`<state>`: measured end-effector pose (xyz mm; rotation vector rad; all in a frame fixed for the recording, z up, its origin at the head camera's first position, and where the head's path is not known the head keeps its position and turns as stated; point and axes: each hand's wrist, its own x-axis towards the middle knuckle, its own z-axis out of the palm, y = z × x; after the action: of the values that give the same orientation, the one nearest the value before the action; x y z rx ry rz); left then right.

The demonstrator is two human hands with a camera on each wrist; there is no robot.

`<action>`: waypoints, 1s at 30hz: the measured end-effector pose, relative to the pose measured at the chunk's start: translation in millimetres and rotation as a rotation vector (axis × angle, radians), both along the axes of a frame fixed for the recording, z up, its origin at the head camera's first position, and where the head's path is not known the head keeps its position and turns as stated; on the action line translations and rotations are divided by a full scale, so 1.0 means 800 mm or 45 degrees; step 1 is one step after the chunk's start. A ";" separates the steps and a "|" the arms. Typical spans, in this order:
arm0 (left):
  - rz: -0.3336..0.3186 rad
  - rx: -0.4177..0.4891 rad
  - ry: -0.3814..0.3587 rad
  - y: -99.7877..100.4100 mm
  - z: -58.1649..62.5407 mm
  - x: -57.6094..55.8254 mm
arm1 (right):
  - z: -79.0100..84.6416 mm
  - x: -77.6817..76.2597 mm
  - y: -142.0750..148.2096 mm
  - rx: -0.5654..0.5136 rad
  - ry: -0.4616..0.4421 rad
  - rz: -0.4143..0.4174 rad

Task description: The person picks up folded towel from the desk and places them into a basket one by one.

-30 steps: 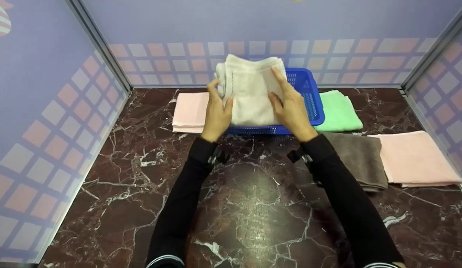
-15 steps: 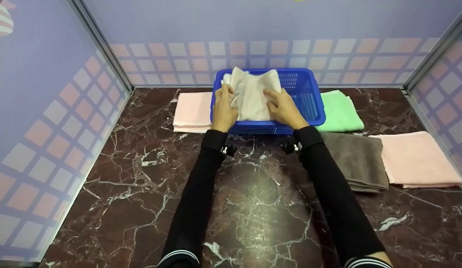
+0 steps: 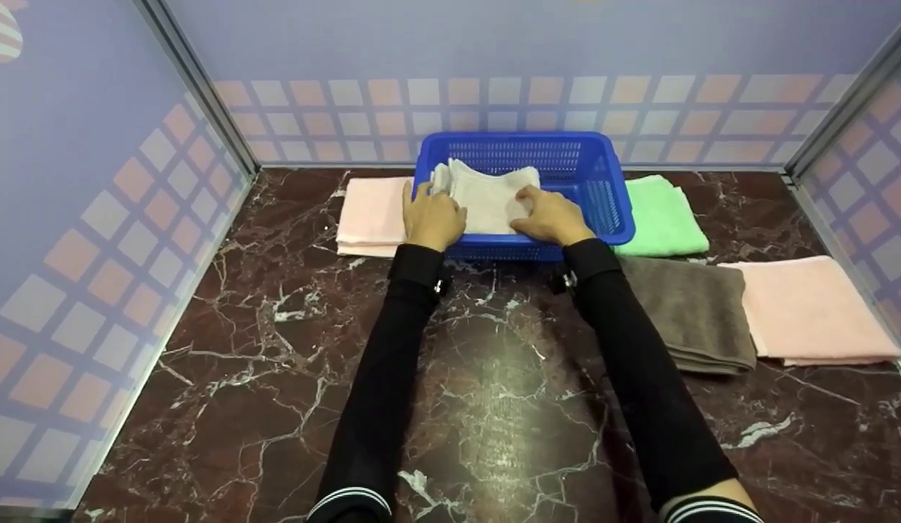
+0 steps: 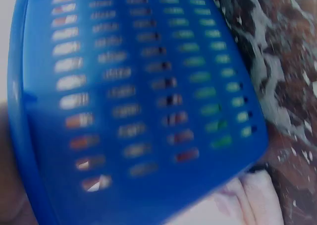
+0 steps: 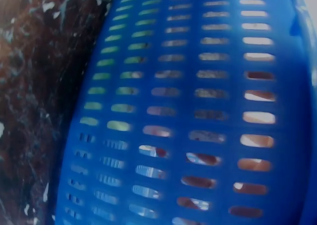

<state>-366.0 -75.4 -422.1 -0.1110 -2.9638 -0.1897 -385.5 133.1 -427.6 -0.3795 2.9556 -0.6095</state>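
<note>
White towel lower than second ago, now inside blue basket, upper centre; lowering looks nearly done. Left hand, right hand at towel's sides; can't tell if gripping.

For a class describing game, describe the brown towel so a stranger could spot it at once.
In the head view, find the blue basket at the back of the table. Nearer the camera and to its right, the brown towel lies partly behind the right sleeve, beside a pink towel. Its dark colour sets it apart from that one and the green towel behind.
</note>
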 end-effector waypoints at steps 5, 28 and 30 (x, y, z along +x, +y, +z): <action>0.024 0.008 -0.131 -0.005 0.000 -0.001 | 0.005 -0.004 -0.006 0.173 -0.054 0.003; -0.086 0.385 0.020 -0.025 -0.009 -0.006 | -0.004 0.009 0.003 -0.010 0.508 -0.325; -0.074 0.516 0.129 -0.045 -0.013 -0.010 | 0.000 0.012 0.017 -0.079 0.551 -0.368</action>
<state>-374.3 -111.7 -432.3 -0.1482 -2.7571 -0.7594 -376.1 146.7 -427.7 -0.0936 3.4496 -0.7310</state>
